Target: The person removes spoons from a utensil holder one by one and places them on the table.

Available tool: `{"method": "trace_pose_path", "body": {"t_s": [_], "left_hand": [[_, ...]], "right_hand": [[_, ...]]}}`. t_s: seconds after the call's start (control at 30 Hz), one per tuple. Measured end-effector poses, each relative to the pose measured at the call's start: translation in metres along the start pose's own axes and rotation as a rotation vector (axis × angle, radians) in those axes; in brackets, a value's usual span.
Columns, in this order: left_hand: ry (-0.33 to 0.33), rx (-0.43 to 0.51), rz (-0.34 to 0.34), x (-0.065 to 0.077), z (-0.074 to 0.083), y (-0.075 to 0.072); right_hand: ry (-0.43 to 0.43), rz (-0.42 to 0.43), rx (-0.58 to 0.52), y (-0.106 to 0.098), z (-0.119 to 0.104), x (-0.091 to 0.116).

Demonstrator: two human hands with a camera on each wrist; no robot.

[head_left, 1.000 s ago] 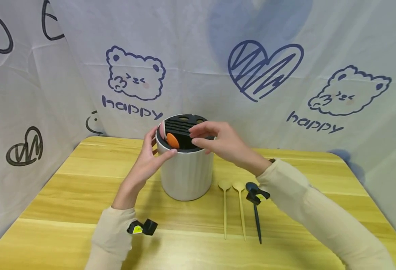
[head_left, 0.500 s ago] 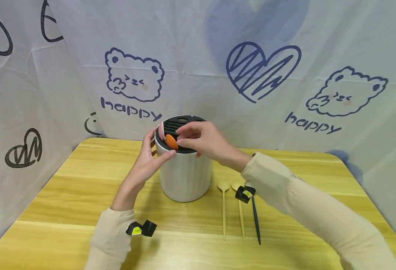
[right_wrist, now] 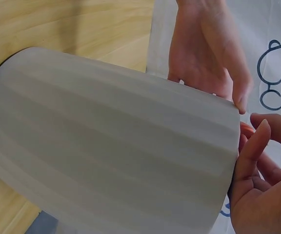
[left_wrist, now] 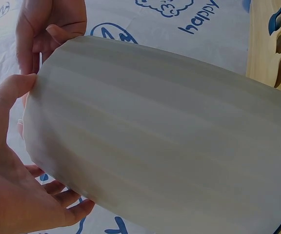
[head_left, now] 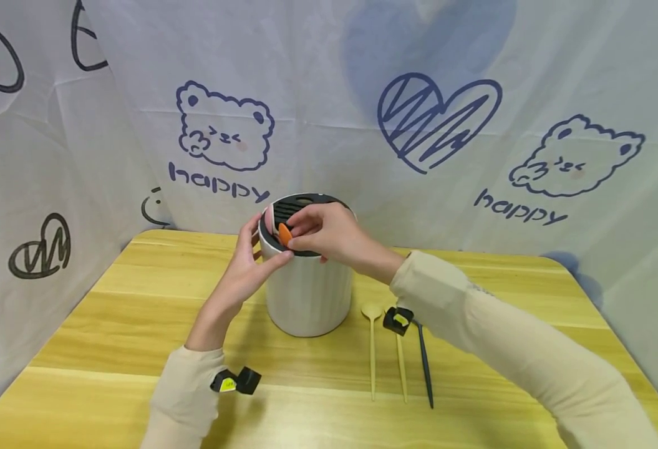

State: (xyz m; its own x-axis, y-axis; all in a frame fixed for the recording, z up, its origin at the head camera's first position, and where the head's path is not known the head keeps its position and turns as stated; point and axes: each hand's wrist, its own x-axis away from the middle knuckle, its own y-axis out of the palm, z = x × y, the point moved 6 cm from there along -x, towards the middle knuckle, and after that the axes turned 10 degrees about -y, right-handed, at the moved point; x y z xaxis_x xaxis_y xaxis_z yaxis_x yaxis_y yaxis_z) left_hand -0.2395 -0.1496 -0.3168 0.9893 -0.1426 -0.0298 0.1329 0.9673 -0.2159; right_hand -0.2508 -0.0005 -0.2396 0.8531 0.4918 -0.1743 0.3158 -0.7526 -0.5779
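Note:
A white ribbed utensil holder [head_left: 309, 299] stands upright on the table, its black slotted top [head_left: 289, 207] partly behind my right hand. With my left hand [head_left: 243, 268] I grip the rim on its left side, thumb in front and fingers behind. My right hand [head_left: 331, 236] reaches over the top and pinches an orange oval-ended utensil [head_left: 285, 234] between thumb and finger; its lower part is hidden inside the holder. Beside it, a pink piece with a white edge [head_left: 269, 221] stands in the same opening. In the right wrist view only a sliver of the orange end [right_wrist: 247, 128] shows.
On the wooden table [head_left: 138, 299], right of the holder, lie a pale yellow spoon [head_left: 372, 312], a second pale one [head_left: 401, 368] and a dark blue one [head_left: 425, 368], two bowls covered by the wrist camera. A printed cloth [head_left: 329, 156] hangs behind.
My right hand has moved left across the holder's top and taken hold of the orange utensil, which has turned and looks narrower. My left hand has stayed on the rim.

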Motion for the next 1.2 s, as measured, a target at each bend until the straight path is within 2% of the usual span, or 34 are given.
{"method": "trace_pose_path", "body": {"t_s": [0.17,0.37,0.6,0.77,1.2], "left_hand": [[0.024,0.002,-0.002,0.0001,-0.0015,-0.0008],[0.021,-0.003,0.009,0.0025,-0.0021,-0.0049],[0.025,0.006,0.002,-0.0007,-0.0016,0.0012],[0.024,0.011,0.014,0.0008,-0.0017,-0.0016],[0.015,0.011,0.005,-0.0012,-0.003,-0.0004]], "right_hand": [[0.006,-0.006,0.049,0.0036,0.0008,-0.0039],[0.007,-0.018,0.061,0.0083,-0.0021,-0.0058],[0.002,0.015,0.093,0.0042,-0.0008,-0.0025],[0.004,0.014,0.11,0.0066,-0.004,-0.0024],[0.032,0.042,0.046,0.0042,-0.0039,-0.0014]]}}
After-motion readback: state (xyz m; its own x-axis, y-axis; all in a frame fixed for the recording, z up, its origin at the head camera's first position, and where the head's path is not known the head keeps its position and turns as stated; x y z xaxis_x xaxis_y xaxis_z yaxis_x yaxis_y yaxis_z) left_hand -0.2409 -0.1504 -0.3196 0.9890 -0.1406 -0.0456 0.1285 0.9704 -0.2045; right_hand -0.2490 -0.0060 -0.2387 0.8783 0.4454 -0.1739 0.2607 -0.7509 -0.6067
